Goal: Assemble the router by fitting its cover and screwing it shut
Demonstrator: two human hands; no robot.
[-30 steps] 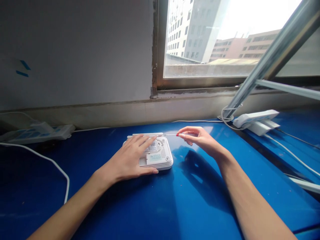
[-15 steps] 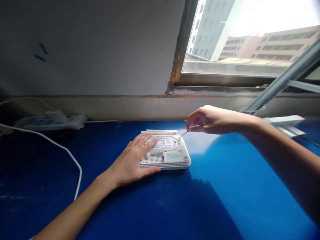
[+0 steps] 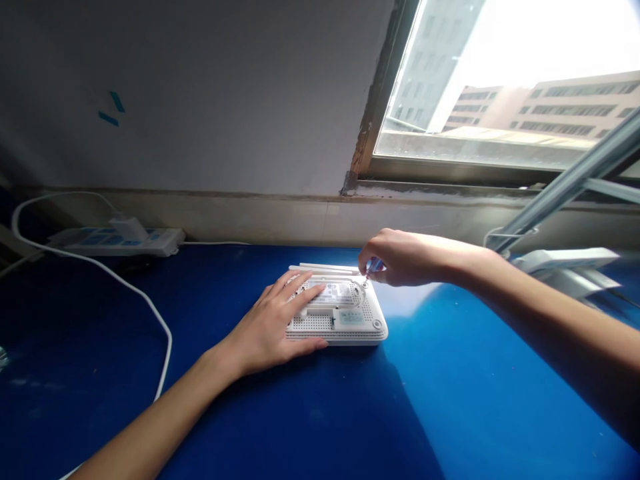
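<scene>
A white router-like box (image 3: 353, 319) lies on the blue table with its vented, labelled underside up. White antenna-like bars (image 3: 330, 269) run along its far edge. My left hand (image 3: 280, 320) lies over the left part of the box, fingers spread, thumb along the near edge. At the far right corner, my right hand (image 3: 400, 257) is closed on the purple handle of a small screwdriver (image 3: 375, 267). The screwdriver stands steeply, its tip at or near the round corner recess; whether it touches cannot be made out.
A white power strip (image 3: 165, 243) with a plugged-in adapter (image 3: 131, 229) sits at the back left. Its white cable (image 3: 145, 297) loops over the table's left side. White devices (image 3: 570, 259) and a metal pole (image 3: 560, 177) stand at the right, below the window.
My right hand has moved left, closer over the far right corner of the box, and the screwdriver has tilted from slanted to steeper. The camera view has shifted slightly.
</scene>
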